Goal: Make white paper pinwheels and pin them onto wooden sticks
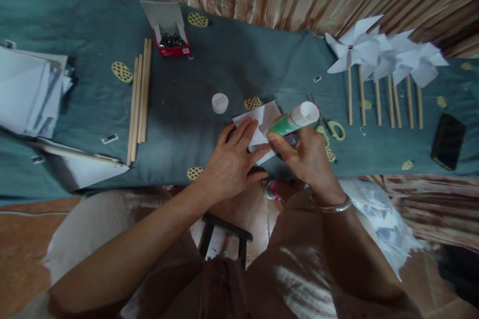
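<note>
Glue stick (293, 120), green and white, tilted.

Cap (220, 103): lay at ten o'clock from the paper (266, 115)
Scissors (331, 123): lay at three o'clock
Pinwheels (385, 57): lay at two

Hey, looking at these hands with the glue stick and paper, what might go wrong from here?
The left hand presses the paper close to the glue stick, so its fingers could get smeared.

The scissors lie right beside the right hand, which might knock them.

The white cap sits loose, apart from the stick, so it could get bumped away.
</note>
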Available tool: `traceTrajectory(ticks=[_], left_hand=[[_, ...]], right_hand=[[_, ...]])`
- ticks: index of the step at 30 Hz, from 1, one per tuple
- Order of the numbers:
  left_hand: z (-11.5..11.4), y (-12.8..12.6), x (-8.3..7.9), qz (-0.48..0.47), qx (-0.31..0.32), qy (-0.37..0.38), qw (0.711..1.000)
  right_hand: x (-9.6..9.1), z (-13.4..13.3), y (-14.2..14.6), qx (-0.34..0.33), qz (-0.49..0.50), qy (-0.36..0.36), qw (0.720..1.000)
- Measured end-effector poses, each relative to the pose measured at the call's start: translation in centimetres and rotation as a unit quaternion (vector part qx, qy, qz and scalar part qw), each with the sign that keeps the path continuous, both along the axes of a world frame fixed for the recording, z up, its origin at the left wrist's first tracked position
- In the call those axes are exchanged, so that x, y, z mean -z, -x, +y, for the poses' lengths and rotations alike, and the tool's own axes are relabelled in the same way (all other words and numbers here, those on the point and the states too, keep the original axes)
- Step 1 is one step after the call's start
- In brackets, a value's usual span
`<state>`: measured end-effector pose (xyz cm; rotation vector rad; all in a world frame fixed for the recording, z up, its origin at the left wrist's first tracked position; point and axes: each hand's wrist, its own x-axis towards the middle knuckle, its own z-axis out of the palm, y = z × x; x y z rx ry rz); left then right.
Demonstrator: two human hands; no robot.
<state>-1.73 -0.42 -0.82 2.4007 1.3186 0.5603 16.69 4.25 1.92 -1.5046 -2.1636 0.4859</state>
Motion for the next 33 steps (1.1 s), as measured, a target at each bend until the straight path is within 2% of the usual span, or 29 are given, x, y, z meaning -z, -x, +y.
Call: traceTrajectory(ticks=[7,33], left_hand=[[-0.02,-0.06,-0.15,0.005,-0.004,0.002,1.0],[-0.03,0.03,-0.05,0.004,-0.001,0.001,1.0]], right_hand=[[0.11,0.48,0.19,-0.001,0.002,-0.016,1.0],[-0.1,0.41,0.77,-0.036,-0.003,0.009,0.999]])
